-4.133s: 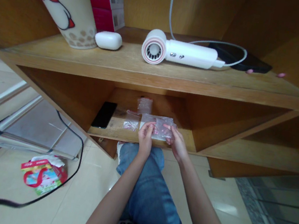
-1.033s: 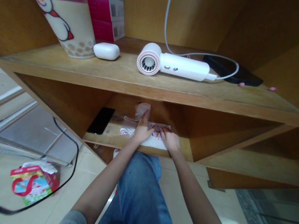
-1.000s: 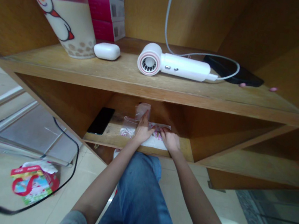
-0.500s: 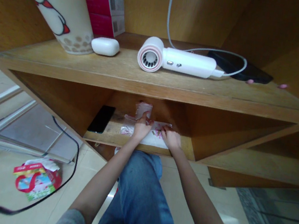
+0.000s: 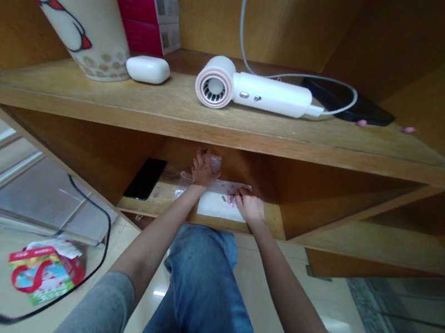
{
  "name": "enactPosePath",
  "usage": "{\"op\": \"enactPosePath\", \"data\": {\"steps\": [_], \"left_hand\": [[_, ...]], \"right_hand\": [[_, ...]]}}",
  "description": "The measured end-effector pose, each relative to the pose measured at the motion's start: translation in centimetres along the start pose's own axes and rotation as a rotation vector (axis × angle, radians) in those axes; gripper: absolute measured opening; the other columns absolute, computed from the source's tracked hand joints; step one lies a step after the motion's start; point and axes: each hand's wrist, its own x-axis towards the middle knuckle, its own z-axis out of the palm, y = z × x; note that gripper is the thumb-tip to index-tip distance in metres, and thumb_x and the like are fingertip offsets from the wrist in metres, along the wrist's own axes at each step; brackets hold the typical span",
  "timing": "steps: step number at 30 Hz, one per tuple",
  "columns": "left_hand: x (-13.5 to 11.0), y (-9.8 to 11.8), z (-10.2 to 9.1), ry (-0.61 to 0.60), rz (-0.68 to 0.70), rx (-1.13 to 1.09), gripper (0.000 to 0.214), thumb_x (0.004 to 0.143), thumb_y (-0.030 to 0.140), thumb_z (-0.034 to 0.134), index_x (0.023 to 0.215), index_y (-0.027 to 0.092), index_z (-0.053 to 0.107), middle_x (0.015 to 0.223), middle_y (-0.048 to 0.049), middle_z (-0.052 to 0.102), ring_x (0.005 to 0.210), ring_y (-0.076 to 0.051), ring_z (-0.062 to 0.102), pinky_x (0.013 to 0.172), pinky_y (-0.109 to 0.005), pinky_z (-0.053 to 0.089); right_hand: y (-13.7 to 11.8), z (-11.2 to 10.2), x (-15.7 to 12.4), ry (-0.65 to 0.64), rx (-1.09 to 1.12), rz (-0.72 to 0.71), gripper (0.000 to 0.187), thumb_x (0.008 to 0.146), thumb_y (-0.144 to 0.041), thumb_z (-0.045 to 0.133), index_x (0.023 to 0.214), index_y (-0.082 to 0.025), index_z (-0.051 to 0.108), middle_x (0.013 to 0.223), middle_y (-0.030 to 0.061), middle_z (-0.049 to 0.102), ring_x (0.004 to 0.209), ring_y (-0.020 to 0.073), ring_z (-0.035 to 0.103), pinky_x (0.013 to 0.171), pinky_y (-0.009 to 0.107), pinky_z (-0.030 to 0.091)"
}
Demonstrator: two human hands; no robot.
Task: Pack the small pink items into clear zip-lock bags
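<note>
In the lower compartment my left hand (image 5: 203,170) has its fingers spread, reaching to the back beside a small clear plastic bag (image 5: 215,163). Whether it touches this bag is hard to tell. A second clear bag (image 5: 179,192) lies left of my wrist, mostly covered by the hand and forearm. White paper (image 5: 216,208) lies flat between my hands, with small pink pieces (image 5: 231,198) scattered on it. At the paper's right side my right hand (image 5: 251,205) is closed, its fingertips together by the pink pieces. What they pinch is too small to make out.
A black phone (image 5: 145,178) lies left in the compartment. On the shelf above stand a large drink cup (image 5: 90,16), a white earbud case (image 5: 148,69), pink boxes (image 5: 141,1) and a corded white hair dryer (image 5: 259,92). A black cable (image 5: 100,260) crosses the floor.
My left hand has moved back and left off the paper, and its fingers have spread. My right hand stays near the pink pieces. The whole view has shifted slightly.
</note>
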Motion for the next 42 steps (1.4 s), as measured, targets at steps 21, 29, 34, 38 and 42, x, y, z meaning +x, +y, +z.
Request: {"op": "enactPosePath", "data": {"steps": [21,29,34,38,42], "left_hand": [[3.5,0.7,3.5,-0.244,0.176,0.053,0.060,0.083,0.050,0.030,0.136,0.022,0.025,0.146,-0.0121,0.014,0.133,-0.032,0.012,0.103,-0.052,0.016],[3.1,0.2,4.1,-0.293,0.163,0.082,0.057,0.085,0.048,0.027,0.136,0.023,0.024,0.145,-0.0126,0.017,0.133,-0.030,0.014,0.104,-0.052,0.015],[2.4,-0.2,3.5,-0.301,0.185,0.068,0.057,0.085,0.050,0.027,0.135,0.023,0.028,0.144,-0.0133,0.019,0.132,-0.032,0.017,0.102,-0.052,0.017],[2.6,-0.4,2.4,-0.257,0.169,0.062,0.061,0.084,0.054,0.027,0.137,0.023,0.023,0.142,-0.0140,0.025,0.130,-0.031,0.023,0.101,-0.052,0.021],[2.8,-1.5,0.1,-0.107,0.278,0.043,0.061,0.083,0.055,0.028,0.136,0.025,0.024,0.143,-0.0100,0.025,0.130,-0.029,0.023,0.102,-0.048,0.020]], "right_hand": [[-0.2,-0.5,-0.1,-0.047,-0.002,0.007,0.039,0.091,-0.039,0.023,0.105,-0.021,0.056,0.098,0.0078,0.065,0.083,0.0181,0.062,0.067,0.025,0.040],[-0.3,-0.6,-0.2,-0.040,-0.002,-0.006,0.039,0.091,-0.038,0.024,0.106,-0.021,0.055,0.102,0.0077,0.063,0.083,0.0176,0.061,0.068,0.025,0.040],[-0.1,-0.2,-0.1,0.006,0.026,-0.055,0.038,0.090,-0.039,0.024,0.106,-0.022,0.055,0.101,0.0070,0.063,0.085,0.0188,0.061,0.067,0.026,0.040],[-0.2,-0.2,-0.2,0.043,0.050,-0.083,0.035,0.090,-0.038,0.028,0.104,-0.023,0.055,0.105,0.0051,0.062,0.088,0.0185,0.060,0.068,0.024,0.041],[-0.3,-0.6,-0.3,0.031,0.054,-0.081,0.034,0.090,-0.037,0.028,0.106,-0.022,0.055,0.109,0.0053,0.060,0.090,0.0179,0.059,0.069,0.024,0.041]]}}
